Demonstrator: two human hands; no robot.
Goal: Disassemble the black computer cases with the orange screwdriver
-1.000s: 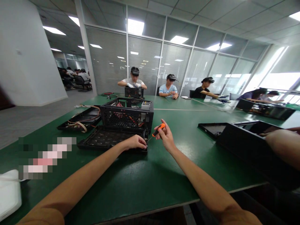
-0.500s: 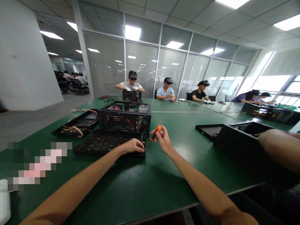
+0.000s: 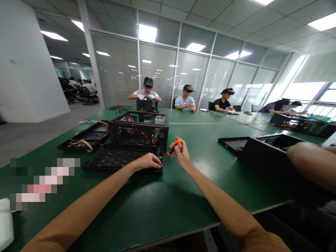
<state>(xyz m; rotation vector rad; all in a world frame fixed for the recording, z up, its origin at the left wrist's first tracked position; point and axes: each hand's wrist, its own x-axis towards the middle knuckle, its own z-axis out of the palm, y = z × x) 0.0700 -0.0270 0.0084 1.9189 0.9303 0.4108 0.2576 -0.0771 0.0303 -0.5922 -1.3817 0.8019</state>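
An orange and black screwdriver (image 3: 174, 147) is gripped by its handle in my right hand (image 3: 182, 154). Its thin shaft slants down and left to the right end of a black plastic panel (image 3: 112, 157), which lies flat on the green table. At that same end, my left hand (image 3: 151, 161) has its fingers pinched together; whatever they hold, if anything, is too small to make out. Right behind the panel stands an open black computer case (image 3: 139, 134), with wires and a silver part inside.
Left of the case lies another black panel (image 3: 85, 138) with loose cables. A blurred pinkish item (image 3: 47, 182) and a white object (image 3: 5, 224) are at the left. At right, a neighbour's arm (image 3: 309, 164) reaches over a black case (image 3: 262, 161). Several people sit across the table (image 3: 199, 206).
The view has shifted very slightly. Both hands stay at the panel's right end, and the screwdriver has turned a little in my right hand.
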